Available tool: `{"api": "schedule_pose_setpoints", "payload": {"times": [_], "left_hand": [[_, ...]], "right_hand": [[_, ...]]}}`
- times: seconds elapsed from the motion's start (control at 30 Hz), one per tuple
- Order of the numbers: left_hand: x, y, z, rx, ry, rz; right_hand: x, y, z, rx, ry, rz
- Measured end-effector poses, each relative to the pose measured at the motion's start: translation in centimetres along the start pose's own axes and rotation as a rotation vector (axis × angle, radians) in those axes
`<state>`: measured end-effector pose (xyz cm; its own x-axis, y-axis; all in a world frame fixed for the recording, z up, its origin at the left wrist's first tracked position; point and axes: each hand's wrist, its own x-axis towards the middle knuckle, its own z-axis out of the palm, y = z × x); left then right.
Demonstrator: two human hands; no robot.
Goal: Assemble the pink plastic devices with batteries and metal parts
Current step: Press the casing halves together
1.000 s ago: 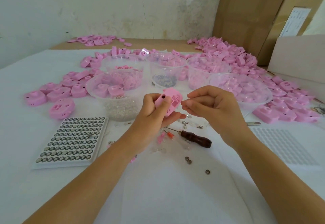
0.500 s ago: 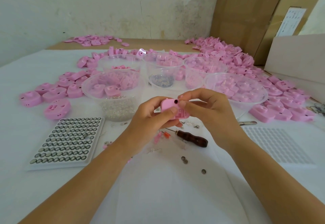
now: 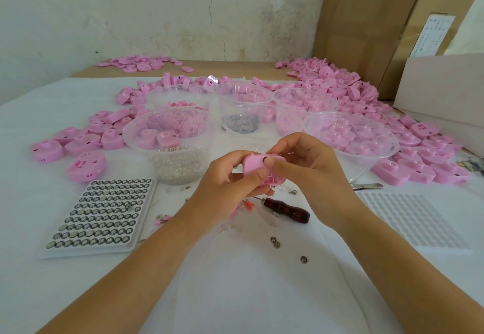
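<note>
White table [image 3: 235, 294] below; I see both forearms angled inward, left hand [image 3: 227, 179] and right hand [image 3: 311, 176] pinching one pink device [image 3: 253, 163] above it, long axis seemingly left-right, ribbed face toward me.

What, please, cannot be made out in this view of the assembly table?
Head view, pink device: its inside is covered by the left hand and right hand, so any battery or metal part in it is hidden.
Head view, wooden-handled tool: its tip runs behind the left hand.
Head view, label by the cardboard box: print too small to read.
Head view, metal bits: blurred and cut off by the right edge.
</note>
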<state>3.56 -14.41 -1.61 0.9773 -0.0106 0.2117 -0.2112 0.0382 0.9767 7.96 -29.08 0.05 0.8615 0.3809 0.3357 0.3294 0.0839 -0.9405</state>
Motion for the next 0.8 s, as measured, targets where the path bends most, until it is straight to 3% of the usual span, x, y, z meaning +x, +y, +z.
{"api": "schedule_pose_setpoints", "payload": {"times": [0.33, 0.63, 0.8], "left_hand": [[0.0, -0.8, -0.1, 0.219, 0.038, 0.095], [0.3, -0.8, -0.3, 0.198, 0.056, 0.124], [0.0, -0.9, -0.1, 0.293, 0.054, 0.166]], "right_hand": [[-0.1, 0.7, 0.2, -0.188, 0.014, -0.090], [0.3, 0.5, 0.0, -0.092, -0.036, -0.055], [0.1, 0.8, 0.3, -0.219, -0.046, -0.091]]}}
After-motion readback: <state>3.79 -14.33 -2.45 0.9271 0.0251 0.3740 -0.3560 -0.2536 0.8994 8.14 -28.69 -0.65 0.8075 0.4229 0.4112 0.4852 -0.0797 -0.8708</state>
